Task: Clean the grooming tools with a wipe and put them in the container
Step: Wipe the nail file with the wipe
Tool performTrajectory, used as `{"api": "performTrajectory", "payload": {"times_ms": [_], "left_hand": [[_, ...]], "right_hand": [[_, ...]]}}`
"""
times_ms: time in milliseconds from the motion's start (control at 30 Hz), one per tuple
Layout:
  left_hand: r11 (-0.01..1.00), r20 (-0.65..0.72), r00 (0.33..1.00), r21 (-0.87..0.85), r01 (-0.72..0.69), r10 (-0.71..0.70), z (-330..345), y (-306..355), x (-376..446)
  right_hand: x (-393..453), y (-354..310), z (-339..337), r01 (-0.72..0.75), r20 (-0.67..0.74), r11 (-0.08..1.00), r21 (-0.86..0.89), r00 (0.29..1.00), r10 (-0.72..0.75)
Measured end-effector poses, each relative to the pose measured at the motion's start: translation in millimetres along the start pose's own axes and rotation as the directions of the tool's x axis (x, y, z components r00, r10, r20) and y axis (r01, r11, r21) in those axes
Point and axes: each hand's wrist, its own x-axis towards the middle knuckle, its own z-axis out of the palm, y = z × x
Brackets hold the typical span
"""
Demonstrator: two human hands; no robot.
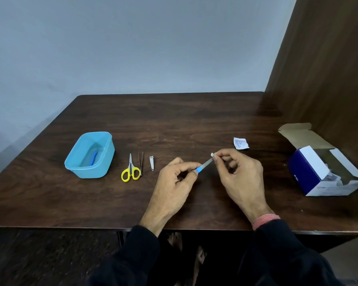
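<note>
- Nail file point(205, 164): thin flat metal strip, blue plastic handle; held over the table point(174, 120) centre. Likely light, stiff, slick.
- Left hand point(177, 176): pinches the blue handle, the sensible hold.
- Right hand point(239, 170): pinches a small white wipe point(212, 155) on the file's tip.
- Container point(90, 154): blue plastic tub at 9 o'clock, one blue tool inside.
- Scissors point(130, 169), tweezers point(141, 163), clipper point(152, 163): lying between tub and hands.

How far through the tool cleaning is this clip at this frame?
Done: one blue-handled tool lies in the blue container. In hand: the left hand pinches the nail file by its blue handle while the right hand rubs a small wipe at its tip. Left: scissors, tweezers and nail clipper lie on the table.
</note>
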Motion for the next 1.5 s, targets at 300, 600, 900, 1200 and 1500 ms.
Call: {"api": "performTrajectory", "payload": {"times_ms": [300, 600, 900, 1200, 1500], "left_hand": [[1.0, -0.012, 1.0, -0.021, 0.022, -0.022, 1, -3, 0], [0.998, -0.008, 1.0, -0.068, 0.011, -0.012, 0, -3, -2], [0.992, -0.027, 0.999, -0.117, 0.044, -0.047, 0, -4, -3], [0.994, -0.028, 1.0, -0.11, 0.004, -0.007, 1, -9, 0], [0.999, 0.006, 1.0, -0.048, -0.017, 0.017, -1, -14, 3]], "right_hand": [[-3, -3, -2, 0.038, -0.006, 0.999, 0.023, 0.999, -0.038], [-7, -5, 1, 0.19, -0.101, 0.973, -0.131, 0.974, -0.204], [-3, -3, -2, 0.037, -0.228, 0.999, -0.011, 0.973, -0.038], [-9, -3, 4, 0.329, 0.08, 0.943, -0.048, 0.943, -0.324], [-9, -2, 2, 0.331, 0.092, 0.942, -0.054, 0.941, -0.325]]}}
